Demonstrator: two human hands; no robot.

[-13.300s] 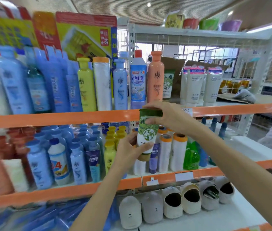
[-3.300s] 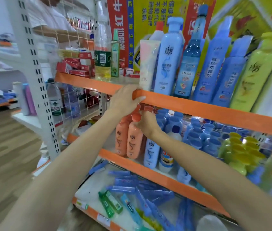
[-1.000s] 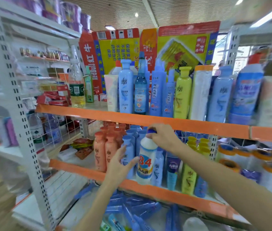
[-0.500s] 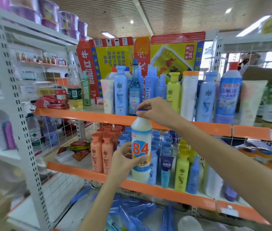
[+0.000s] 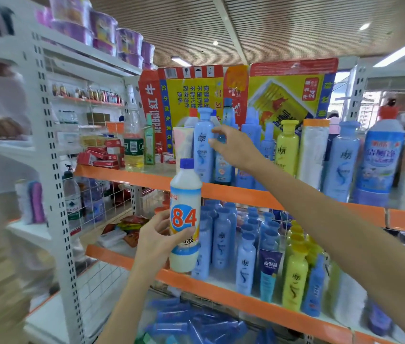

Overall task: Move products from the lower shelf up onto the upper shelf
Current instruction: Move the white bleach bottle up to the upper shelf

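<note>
White "84" bottle (image 5: 185, 217), one, blue cap, gripped upright by left hand (image 5: 158, 240); right hand (image 5: 233, 147) fingers spread loose at blue bottle (image 5: 204, 145) on upper shelf (image 5: 233, 196).

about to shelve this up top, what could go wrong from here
The left hand alone grips the 84 bottle low on its body, so it could tip or slip on the lift. The upper shelf front is packed; the right hand, reaching among the blue bottles, may topple one.
</note>
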